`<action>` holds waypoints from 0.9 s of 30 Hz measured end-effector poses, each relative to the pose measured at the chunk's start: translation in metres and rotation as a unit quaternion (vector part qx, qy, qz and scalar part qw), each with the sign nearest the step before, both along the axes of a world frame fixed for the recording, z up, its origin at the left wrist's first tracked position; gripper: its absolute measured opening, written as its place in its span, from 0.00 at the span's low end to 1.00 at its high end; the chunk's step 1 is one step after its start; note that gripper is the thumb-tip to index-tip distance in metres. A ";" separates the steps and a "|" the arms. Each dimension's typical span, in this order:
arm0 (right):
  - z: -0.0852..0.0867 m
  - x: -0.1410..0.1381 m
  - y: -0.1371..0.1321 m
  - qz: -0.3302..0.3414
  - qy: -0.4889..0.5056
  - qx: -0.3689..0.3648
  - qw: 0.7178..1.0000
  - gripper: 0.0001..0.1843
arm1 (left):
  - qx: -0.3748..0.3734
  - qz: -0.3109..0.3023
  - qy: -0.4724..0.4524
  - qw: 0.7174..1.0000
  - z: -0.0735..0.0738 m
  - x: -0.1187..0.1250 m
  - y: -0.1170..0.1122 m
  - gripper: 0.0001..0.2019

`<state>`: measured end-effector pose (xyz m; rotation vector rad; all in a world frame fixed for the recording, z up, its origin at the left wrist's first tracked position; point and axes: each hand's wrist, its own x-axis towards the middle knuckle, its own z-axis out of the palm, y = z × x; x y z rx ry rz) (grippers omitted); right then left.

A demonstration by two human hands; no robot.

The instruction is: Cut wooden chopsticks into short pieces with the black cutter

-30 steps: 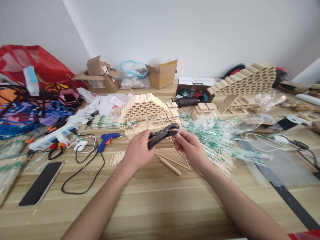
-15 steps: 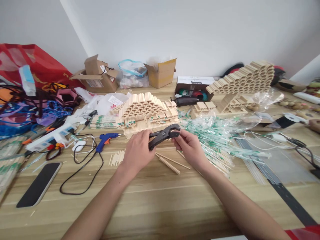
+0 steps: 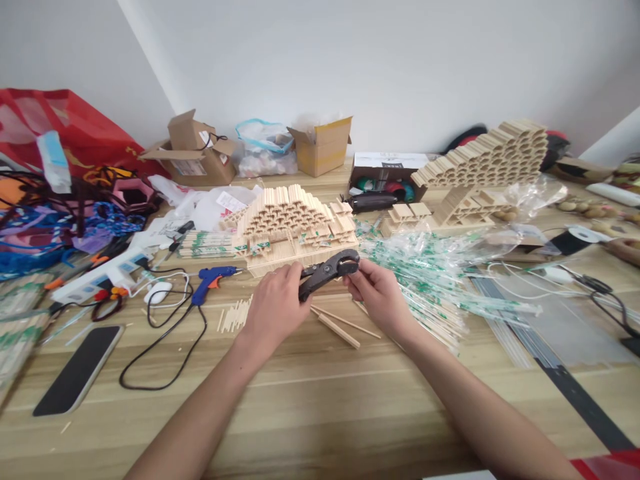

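Nearest you is a bare stretch of the table [image 3: 330,420], its top wood-grained, with your two forearms reaching out over it. A dark-screened phone [image 3: 77,370] lies at your left, and a black strip [image 3: 583,407] runs slantwise at your right.

Ahead, your left hand [image 3: 277,303] is wrapped around the handles of a dark plier-like tool [image 3: 327,270], which you hold above the table, its curved head pointing right. Your right hand [image 3: 377,297] has its thumb and fingers curled in at that head; you cannot tell from this view whether something thin is pinched between them.

Below and between your hands, a few loose sticks [image 3: 340,331] lie on the tabletop, and just left of your left hand there is a small group of short sticks [image 3: 233,316]. A blue glue gun [image 3: 207,283] rests near them, its black cable looped toward you. To the right of your right hand spreads a heap of wrapped sticks [image 3: 435,280] in clear and green plastic.

Just beyond the tool stands a stick model [image 3: 295,223] with a stepped, layered top. Farther back at the right is a taller stick structure [image 3: 493,157]. Cardboard boxes [image 3: 325,152] stand before the pale wall [image 3: 360,67].
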<state>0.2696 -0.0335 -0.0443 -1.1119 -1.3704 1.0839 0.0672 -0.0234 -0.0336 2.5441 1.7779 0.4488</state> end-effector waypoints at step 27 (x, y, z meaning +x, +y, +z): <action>-0.001 0.002 0.000 0.004 -0.024 0.002 1.000 0.18 | -0.049 0.012 -0.003 0.999 0.001 0.004 -0.002 0.08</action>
